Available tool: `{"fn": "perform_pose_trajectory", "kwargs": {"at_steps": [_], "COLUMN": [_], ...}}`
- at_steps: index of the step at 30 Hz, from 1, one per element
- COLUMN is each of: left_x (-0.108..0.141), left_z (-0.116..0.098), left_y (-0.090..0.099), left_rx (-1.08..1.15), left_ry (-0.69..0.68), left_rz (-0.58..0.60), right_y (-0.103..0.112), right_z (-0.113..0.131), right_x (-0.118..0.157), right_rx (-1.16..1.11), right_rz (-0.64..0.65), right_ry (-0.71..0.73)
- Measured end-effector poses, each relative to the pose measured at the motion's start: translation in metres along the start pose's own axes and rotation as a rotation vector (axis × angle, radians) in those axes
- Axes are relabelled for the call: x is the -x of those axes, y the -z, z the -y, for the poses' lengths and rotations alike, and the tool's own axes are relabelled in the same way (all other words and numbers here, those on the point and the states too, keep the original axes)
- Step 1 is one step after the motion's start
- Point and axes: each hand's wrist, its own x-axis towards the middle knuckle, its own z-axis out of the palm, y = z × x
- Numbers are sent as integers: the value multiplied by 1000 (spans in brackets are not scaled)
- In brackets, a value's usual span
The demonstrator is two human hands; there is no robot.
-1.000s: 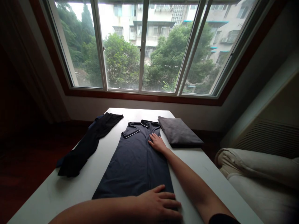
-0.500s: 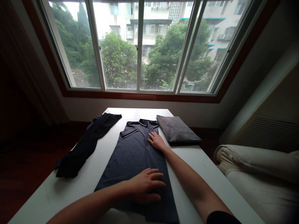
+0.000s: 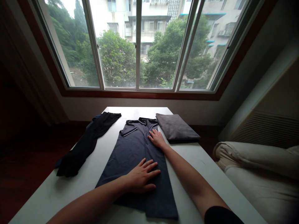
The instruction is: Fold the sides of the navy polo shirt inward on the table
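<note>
A dark blue-grey polo shirt (image 3: 126, 152) lies spread on the white table (image 3: 196, 174), its collar toward the window. Its right side is folded over the middle, while one short sleeve with white trim shows at the left. My left hand (image 3: 143, 175) rests flat on the lower part of the shirt, fingers spread. Farther up, my right hand (image 3: 157, 137) lies on the folded side near the chest, its fingers stretched out. Neither hand grips the cloth.
Black trousers (image 3: 86, 146) lie along the table's left edge, with something dark blue partly under them. At the far right edge is a folded grey cloth (image 3: 176, 127). A cream-coloured sofa (image 3: 257, 168) stands to the right; a window (image 3: 137, 56) is beyond the table.
My left hand has moved slightly up the shirt, away from me, and now lies flat on it. My right hand has stayed almost in place.
</note>
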Motion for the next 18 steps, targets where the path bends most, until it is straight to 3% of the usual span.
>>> {"fn": "perform_pose_trajectory", "kwargs": {"at_steps": [3,6,10,14,18], "left_x": [-1,-1,-1,-1,0], "left_z": [1,2,2,1,1], "left_y": [-1,-2,-2,-2,-2], "left_rx": [0,-3,-2,0,2], "left_ry": [-4,-5,-9,-1,-3], "left_rz": [-5,-12,-17,-14,-20], "right_y": [2,4,4,3,1], "right_z": [0,0,0,0,-1], "right_x": [1,1,1,1,2], "right_rx": [-3,-14,-5,7,8], "right_rz": [-42,20,-23,39,14], "right_ry": [-19,-18,-42,-21,-36]}}
